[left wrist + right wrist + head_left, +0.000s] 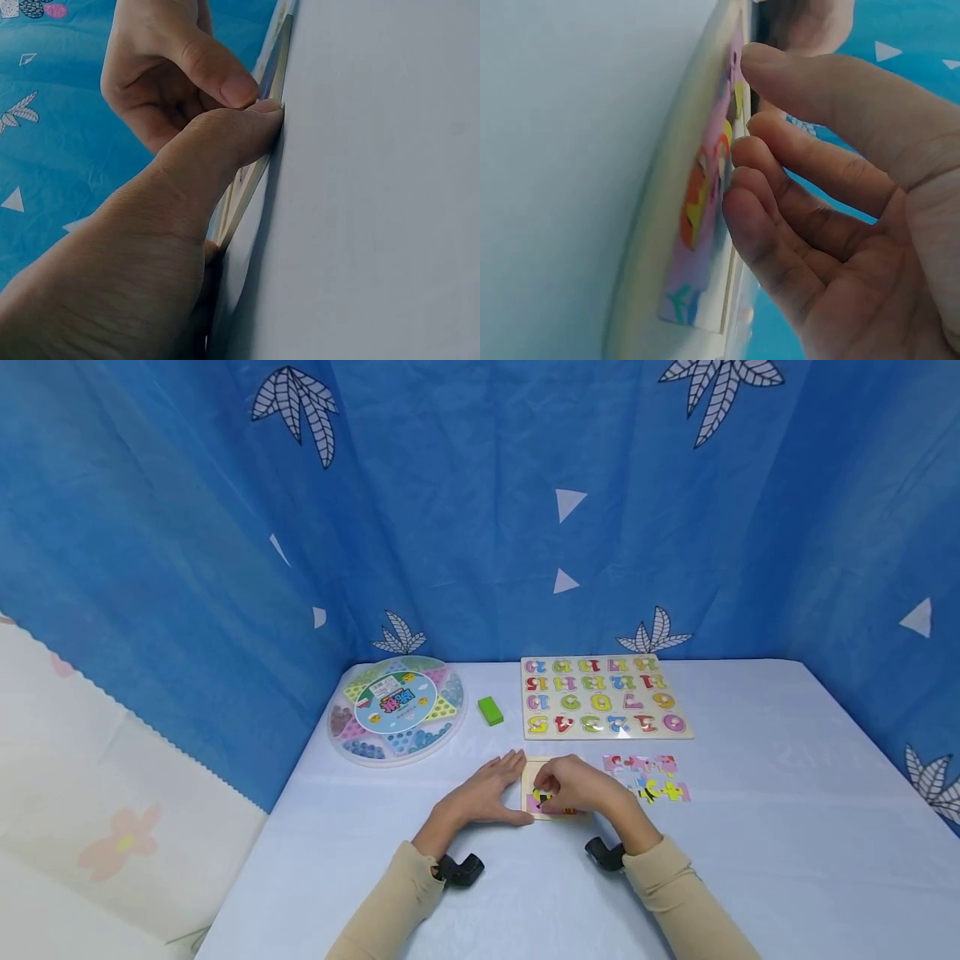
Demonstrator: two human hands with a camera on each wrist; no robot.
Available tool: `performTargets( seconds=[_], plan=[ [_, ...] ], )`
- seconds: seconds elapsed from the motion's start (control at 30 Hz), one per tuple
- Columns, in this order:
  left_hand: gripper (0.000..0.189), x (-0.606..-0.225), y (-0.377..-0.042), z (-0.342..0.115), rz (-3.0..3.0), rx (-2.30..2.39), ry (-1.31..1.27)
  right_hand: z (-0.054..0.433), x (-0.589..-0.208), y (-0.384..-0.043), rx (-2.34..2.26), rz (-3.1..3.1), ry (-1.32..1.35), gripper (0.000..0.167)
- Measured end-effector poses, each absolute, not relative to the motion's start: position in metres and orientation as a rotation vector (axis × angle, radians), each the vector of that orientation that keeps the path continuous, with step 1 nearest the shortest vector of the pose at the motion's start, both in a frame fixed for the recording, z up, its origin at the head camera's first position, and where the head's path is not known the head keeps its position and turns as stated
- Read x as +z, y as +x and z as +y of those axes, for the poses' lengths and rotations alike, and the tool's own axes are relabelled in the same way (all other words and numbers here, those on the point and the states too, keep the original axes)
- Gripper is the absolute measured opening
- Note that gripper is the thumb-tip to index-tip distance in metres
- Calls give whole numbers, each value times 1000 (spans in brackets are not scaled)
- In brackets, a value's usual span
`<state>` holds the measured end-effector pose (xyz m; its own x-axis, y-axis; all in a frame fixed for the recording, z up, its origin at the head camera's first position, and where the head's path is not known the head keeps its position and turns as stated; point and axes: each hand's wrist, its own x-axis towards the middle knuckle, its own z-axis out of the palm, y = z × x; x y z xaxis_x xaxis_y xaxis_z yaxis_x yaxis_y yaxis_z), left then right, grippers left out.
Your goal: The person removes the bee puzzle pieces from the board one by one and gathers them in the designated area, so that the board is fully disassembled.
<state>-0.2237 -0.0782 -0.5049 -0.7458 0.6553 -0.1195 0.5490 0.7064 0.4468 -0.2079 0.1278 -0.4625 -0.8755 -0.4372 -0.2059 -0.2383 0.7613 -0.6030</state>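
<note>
A small wooden puzzle tray [529, 770] lies on the table, with pink and yellow jigsaw pieces [573, 811] in its lower part. My left hand [482, 795] rests at the tray's left side, fingers extended and thumb at the near left corner. In the left wrist view that thumb presses along the tray's edge. My right hand [576, 783] reaches over the tray from the right. Its thumb and bent fingers [754, 225] hover with a gap between them, tips right at the jigsaw pieces [705, 187]. The hand hides much of the tray in the head view.
More jigsaw pieces [651, 779] lie right of the tray. Behind stands a wooden number puzzle board [607, 733]. A green block [491, 711] and a round Chinese checkers board [397, 710] lie at the back left. Blue curtain [480, 510] borders the white table [750, 860].
</note>
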Motion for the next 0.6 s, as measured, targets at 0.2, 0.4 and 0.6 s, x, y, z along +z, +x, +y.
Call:
performTargets(
  seconds=[0.2,0.4,0.6],
  plan=[
    [100,-503,-224,-78,2639,562,951,124,-462,-206,-807,2626,-549,22],
    [101,-503,-224,-78,2635,566,942,124,-461,-204,-786,2635,-565,23],
    [101,-503,-224,-78,2642,559,946,124,-462,-203,-767,2643,-564,24]
  ],
)
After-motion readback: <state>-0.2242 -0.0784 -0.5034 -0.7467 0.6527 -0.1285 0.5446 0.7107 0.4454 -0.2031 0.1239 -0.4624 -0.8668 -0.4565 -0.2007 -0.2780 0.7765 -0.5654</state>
